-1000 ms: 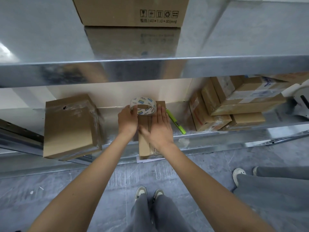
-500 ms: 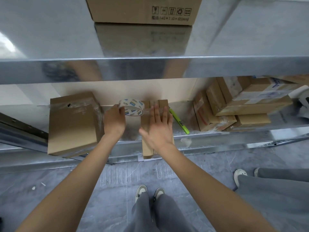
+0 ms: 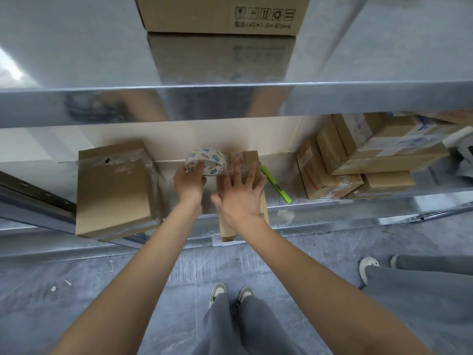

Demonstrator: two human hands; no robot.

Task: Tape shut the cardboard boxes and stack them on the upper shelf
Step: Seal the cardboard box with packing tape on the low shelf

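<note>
A narrow cardboard box [image 3: 263,213] lies lengthwise on the lower metal shelf [image 3: 320,216], its near end hanging over the front lip. My right hand [image 3: 239,194] lies flat on its top, fingers spread. My left hand [image 3: 189,184] grips a roll of clear tape [image 3: 206,163] just left of the box's far end; a clear strip runs from the roll across the box under my right fingertips. A taped box [image 3: 220,15] stands on the upper shelf [image 3: 76,60].
A larger film-wrapped box [image 3: 114,190] sits left on the lower shelf. A green marker [image 3: 276,184] lies right of the narrow box. Several stacked boxes [image 3: 371,155] fill the right end. Another person's legs and shoes [image 3: 409,278] stand on the right.
My left hand has carried the tape roll from over the box to its left side, drawing out a strip. My right hand opened flat and slid up the box top.
</note>
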